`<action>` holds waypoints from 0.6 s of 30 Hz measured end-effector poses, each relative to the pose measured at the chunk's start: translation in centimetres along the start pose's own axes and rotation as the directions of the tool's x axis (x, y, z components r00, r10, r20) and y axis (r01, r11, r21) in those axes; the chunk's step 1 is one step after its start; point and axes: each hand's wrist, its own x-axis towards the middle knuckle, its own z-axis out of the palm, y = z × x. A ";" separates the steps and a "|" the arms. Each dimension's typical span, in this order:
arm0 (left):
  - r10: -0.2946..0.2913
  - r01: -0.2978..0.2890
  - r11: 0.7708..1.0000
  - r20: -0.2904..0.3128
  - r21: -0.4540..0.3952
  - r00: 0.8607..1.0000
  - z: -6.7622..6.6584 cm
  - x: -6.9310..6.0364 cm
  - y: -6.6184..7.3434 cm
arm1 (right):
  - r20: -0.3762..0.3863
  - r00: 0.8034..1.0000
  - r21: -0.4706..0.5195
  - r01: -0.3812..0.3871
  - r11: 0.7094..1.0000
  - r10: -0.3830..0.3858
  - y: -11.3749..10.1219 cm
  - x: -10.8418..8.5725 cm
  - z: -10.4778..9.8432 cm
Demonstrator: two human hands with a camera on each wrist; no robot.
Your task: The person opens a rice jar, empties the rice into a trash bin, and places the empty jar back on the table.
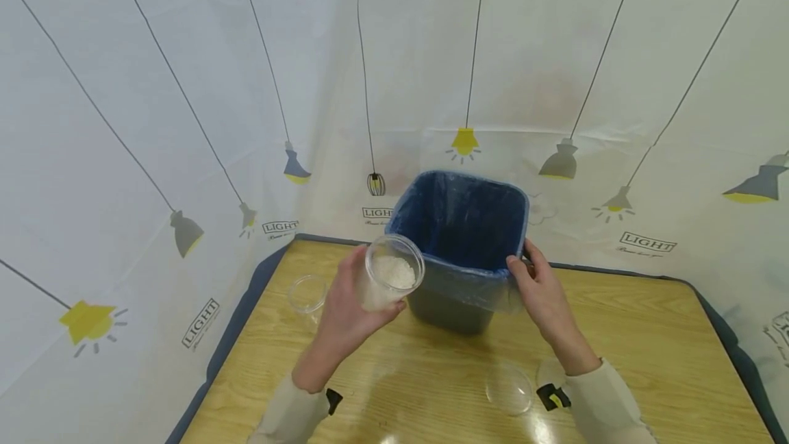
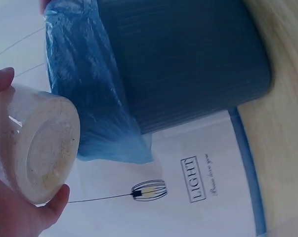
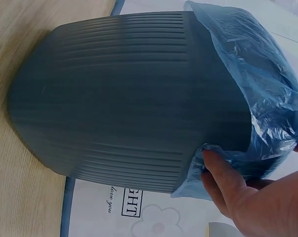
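Note:
My left hand (image 1: 347, 307) grips a clear plastic jar (image 1: 394, 269) partly filled with a white grainy substance. The jar has no lid on and tilts toward the bin beside it; its cloudy base shows in the left wrist view. A dark grey trash bin (image 3: 114, 98) stands on the table, lined with a blue plastic bag (image 1: 456, 267) folded over its rim. My right hand (image 1: 544, 297) holds the bin's near right rim, thumb on the inner side and fingers outside over the bag. The bin's bottom inside is too dark to make out.
Left of the left hand stands another clear container (image 1: 307, 295), partly hidden by that hand. A clear round lid (image 1: 509, 389) lies near the right forearm, with a second round clear piece beside it, partly covered. Patterned white curtains (image 1: 431, 74) enclose the wooden table (image 1: 641, 334).

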 end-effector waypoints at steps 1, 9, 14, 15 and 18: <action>0.030 -0.030 0.999 -0.008 0.027 1.000 -0.1 0.4 0.0 | -0.001 1.000 0.000 0.002 1.000 -0.002 0.0 0.0 0.0; 0.268 -0.259 0.947 -0.021 0.192 0.963 -0.7 3.9 -0.3 | 0.002 1.000 0.013 0.016 1.000 -0.016 -0.1 0.1 -0.1; 0.321 -0.314 0.921 0.007 0.230 0.947 -0.8 5.5 -0.5 | 0.009 1.000 0.023 0.015 1.000 -0.015 -0.2 0.1 -0.1; 0.324 -0.318 0.917 0.013 0.241 0.946 -0.8 5.8 -0.5 | 0.008 1.000 0.025 0.015 1.000 -0.016 -0.2 0.1 -0.1; 0.334 -0.331 0.899 0.041 0.287 0.942 -0.9 6.6 -0.3 | 0.009 1.000 0.024 0.013 1.000 -0.013 -0.2 0.0 -0.1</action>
